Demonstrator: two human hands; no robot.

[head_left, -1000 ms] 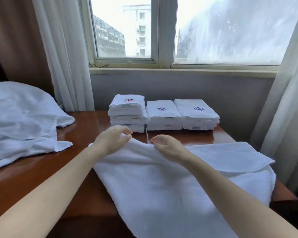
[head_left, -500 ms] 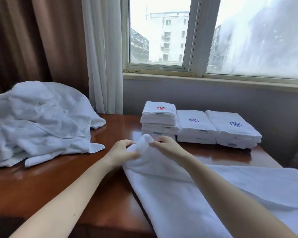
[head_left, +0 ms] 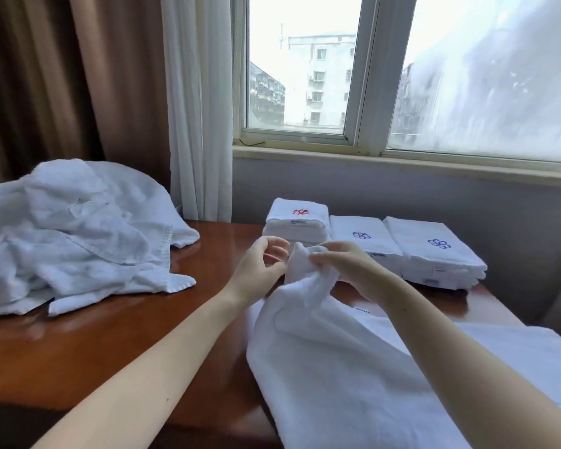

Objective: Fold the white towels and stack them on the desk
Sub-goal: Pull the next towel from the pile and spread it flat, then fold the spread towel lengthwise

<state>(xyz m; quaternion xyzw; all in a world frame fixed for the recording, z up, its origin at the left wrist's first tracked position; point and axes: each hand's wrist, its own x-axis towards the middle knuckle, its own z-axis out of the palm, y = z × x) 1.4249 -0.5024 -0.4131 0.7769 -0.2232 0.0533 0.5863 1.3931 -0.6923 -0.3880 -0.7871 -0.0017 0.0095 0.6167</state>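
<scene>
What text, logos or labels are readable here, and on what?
No words or numbers are readable.
Top towel of the left stack: red embroidered emblem, no letters.
The middle stack: blue embroidered emblem, no letters.
The right stack: same blue emblem.
The sewn tags on the stack edges: too small to read.

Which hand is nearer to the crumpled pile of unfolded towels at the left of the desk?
Left. The left hand is right of the crumpled pile, with bare desk between them; the right hand is farther right, pinching the towel being folded.
</scene>
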